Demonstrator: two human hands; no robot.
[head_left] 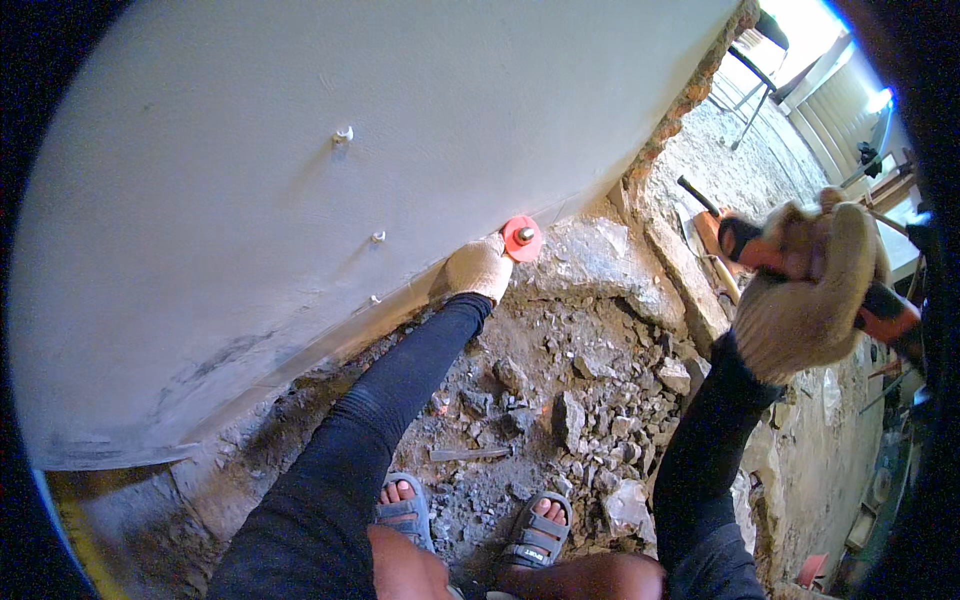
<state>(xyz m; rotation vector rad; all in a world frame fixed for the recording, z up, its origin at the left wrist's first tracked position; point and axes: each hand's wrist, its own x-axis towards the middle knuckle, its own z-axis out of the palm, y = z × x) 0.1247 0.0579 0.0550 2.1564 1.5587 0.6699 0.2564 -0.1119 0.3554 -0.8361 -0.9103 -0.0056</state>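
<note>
My left hand (478,270), in a pale knit glove, is closed around a chisel low against the wall. The chisel's round red hand guard (513,240) and metal striking end (525,235) face up toward me, while its shaft and tip are hidden by the hand and guard. Raised off to the right, my gloved right hand (808,290) grips the orange and black handle of a hammer (888,313). The hammer's head is lost in the dark rim of the picture. A gap separates the two tools.
A white plastered wall (250,220) with small pipe stubs (343,134) fills the left. Broken stone and rubble (590,420) cover the ground around my sandalled feet (535,530). A flat metal bar (470,453) lies there. Beyond the wall's ragged edge stands a chair (755,80).
</note>
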